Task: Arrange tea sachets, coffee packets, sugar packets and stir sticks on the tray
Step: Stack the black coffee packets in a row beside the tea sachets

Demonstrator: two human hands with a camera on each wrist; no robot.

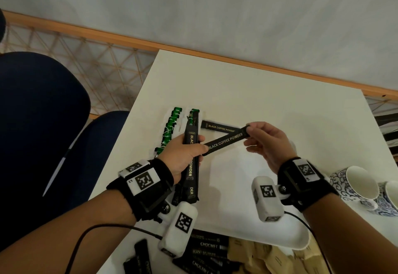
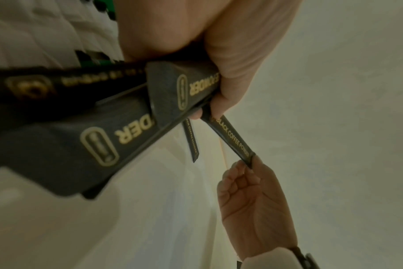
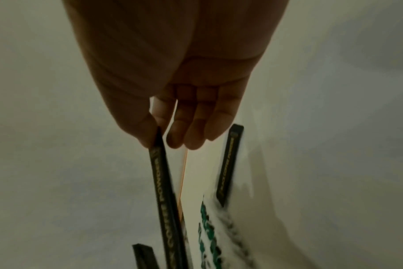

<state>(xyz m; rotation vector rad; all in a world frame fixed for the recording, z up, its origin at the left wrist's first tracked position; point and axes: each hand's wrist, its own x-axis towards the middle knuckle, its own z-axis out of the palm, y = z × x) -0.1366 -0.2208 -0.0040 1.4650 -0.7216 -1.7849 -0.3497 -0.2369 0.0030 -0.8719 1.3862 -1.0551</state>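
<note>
My left hand [image 1: 185, 152] grips a bundle of long black coffee sticks [image 1: 190, 166] over the white tray [image 1: 247, 92]; in the left wrist view the bundle [image 2: 104, 134] fills the frame. One black coffee stick [image 1: 226, 141] slants out of that bundle to the right, and my right hand [image 1: 266, 144] pinches its far end [image 3: 160, 174] between thumb and forefinger. Another coffee stick [image 1: 217, 126] lies flat on the tray behind it. Green-and-white tea sachets [image 1: 171, 128] lie in a row at the tray's left.
More black coffee sticks [image 1: 206, 252] and tan packets [image 1: 269, 258] lie heaped at the near edge. Blue-patterned paper cups [image 1: 361, 185] lie on their sides at the right. A dark blue chair [image 1: 43, 112] stands to the left.
</note>
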